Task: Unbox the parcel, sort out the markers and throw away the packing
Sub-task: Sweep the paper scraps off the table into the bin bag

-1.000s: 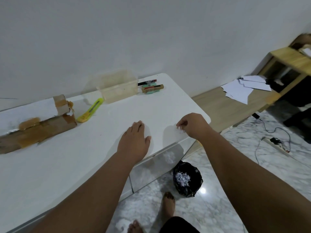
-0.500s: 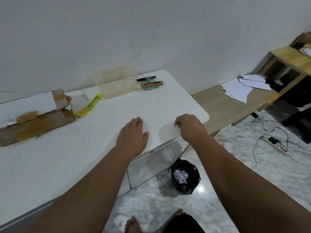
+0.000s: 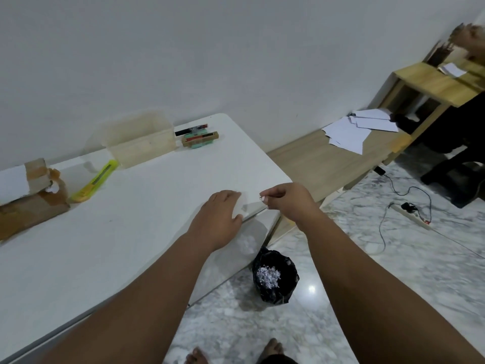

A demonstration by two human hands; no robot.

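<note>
The torn cardboard parcel (image 3: pixel 29 206) lies open at the table's left end. Several markers (image 3: pixel 198 135) lie in a small pile at the far right corner, beside a clear plastic container (image 3: pixel 141 143). My left hand (image 3: pixel 217 216) rests flat on the white table (image 3: pixel 131 219) by its front right edge, fingertips on a small white piece (image 3: pixel 240 206). My right hand (image 3: pixel 286 200) hovers just off that edge, thumb and finger pinched on a tiny white scrap of packing (image 3: pixel 263 198). Below on the floor stands a black bin bag (image 3: pixel 274 275) holding shredded white paper.
A yellow box cutter (image 3: pixel 95 181) lies between the parcel and the container. A low wooden bench (image 3: pixel 322 164) with loose white sheets (image 3: pixel 354 130) stands to the right. A power strip with cables (image 3: pixel 412 214) lies on the marble floor. Another person's hand (image 3: pixel 469 38) is at the far right.
My right hand has lifted off the tabletop, pinching the white scrap, and now hangs at the edge. My left hand has stayed flat, sliding slightly toward the edge.
</note>
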